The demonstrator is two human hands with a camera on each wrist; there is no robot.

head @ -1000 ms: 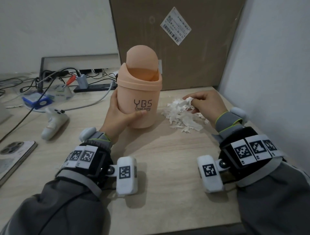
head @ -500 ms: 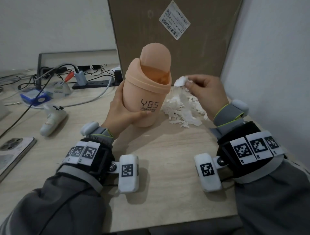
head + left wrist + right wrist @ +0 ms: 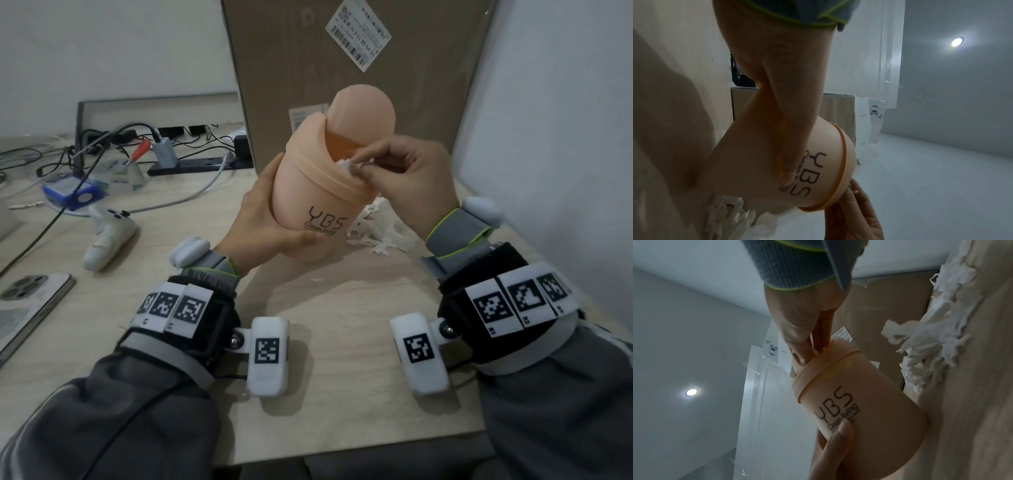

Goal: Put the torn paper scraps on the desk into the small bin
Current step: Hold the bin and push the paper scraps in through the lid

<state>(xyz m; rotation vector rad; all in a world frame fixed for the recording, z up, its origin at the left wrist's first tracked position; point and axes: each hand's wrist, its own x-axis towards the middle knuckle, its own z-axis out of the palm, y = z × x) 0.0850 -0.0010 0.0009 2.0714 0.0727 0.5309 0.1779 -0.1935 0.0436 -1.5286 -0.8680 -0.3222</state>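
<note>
From the head camera, the left hand [image 3: 260,219] wraps round the peach bin [image 3: 318,205], thumb across its front just under the printed letters, holding it tilted toward the right with its base edge near the desk [image 3: 342,308]. Its swing lid [image 3: 364,109] is tipped back, leaving the mouth open. The right hand [image 3: 411,181] pinches a white paper scrap [image 3: 346,167] at the rim of that mouth; what lies deeper in the bin cannot be seen. The pile of scraps [image 3: 383,229] sits on the desk behind the right wrist, beside the bin.

From the left wrist, the thumb [image 3: 795,138] lies along the bin's [image 3: 756,170] side; scraps [image 3: 731,216] lie below it.

From the right wrist, fingertips [image 3: 803,353] press paper into the bin's [image 3: 859,402] opening, and the heap [image 3: 931,340] rests on the desk.
</note>
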